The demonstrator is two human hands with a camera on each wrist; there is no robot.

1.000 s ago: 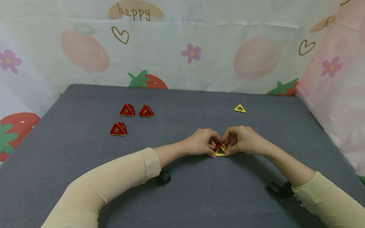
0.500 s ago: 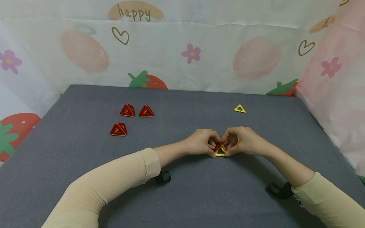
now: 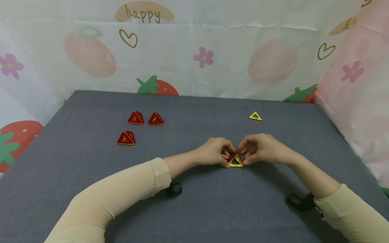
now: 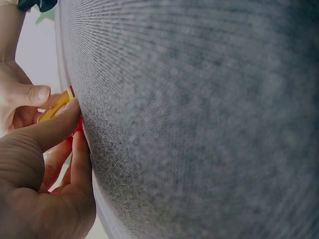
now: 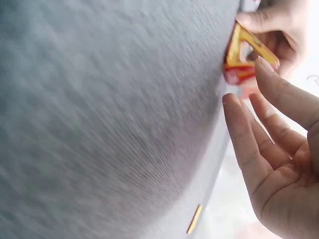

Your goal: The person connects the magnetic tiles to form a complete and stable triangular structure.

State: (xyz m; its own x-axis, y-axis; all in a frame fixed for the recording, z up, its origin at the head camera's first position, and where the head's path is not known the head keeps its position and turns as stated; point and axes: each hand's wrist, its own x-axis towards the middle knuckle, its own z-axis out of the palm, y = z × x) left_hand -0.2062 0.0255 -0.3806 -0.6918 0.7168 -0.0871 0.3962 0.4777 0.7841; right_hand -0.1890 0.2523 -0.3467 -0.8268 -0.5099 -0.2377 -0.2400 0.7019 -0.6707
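Note:
A small pyramid of triangular magnetic tiles (image 3: pixel 236 162), one face yellow and the others red, stands on the grey tablecloth. My left hand (image 3: pixel 214 152) pinches its left side between thumb and fingers; in the left wrist view the left thumb (image 4: pixel 62 124) lies against it. On its right is my right hand (image 3: pixel 265 148), fingers loosely spread. The right wrist view shows the right thumb (image 5: pixel 279 84) overlapping the pyramid's corner; whether it touches is hard to tell. The fingers of that hand stand apart from the pyramid, with nothing between them and the thumb.
Three red pyramids stand at the left: a rear-left one (image 3: pixel 135 117), a rear-right one (image 3: pixel 156 118) and a front one (image 3: pixel 126 138). A flat yellow triangle tile (image 3: pixel 255 116) lies at the back right. A patterned curtain (image 3: pixel 225 40) borders the grey cloth (image 3: pixel 194 209).
My right hand has loosened and shifted slightly right, its fingers coming away from the pyramid. The left hand keeps its hold, and the other tiles have not moved.

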